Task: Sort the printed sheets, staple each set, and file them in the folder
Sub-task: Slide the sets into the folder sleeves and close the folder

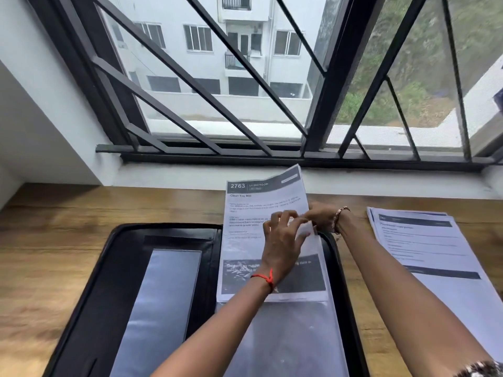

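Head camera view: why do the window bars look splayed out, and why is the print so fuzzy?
Head view: the wide-angle lens splays the window bars; the daylight is soft, with no hard shadows; the table at left is smeared, likely motion blur; on the printed sheet only the headings read; the clear pocket of the folder shows pale glare.

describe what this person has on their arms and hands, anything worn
Both forearms are bare, with no sleeves over them. The left hand has a thin knotted red thread round its wrist. The right hand has a slim beaded bracelet in pale pinkish metal at its wrist. A dark-and-white patterned fabric edge shows near the right upper arm.
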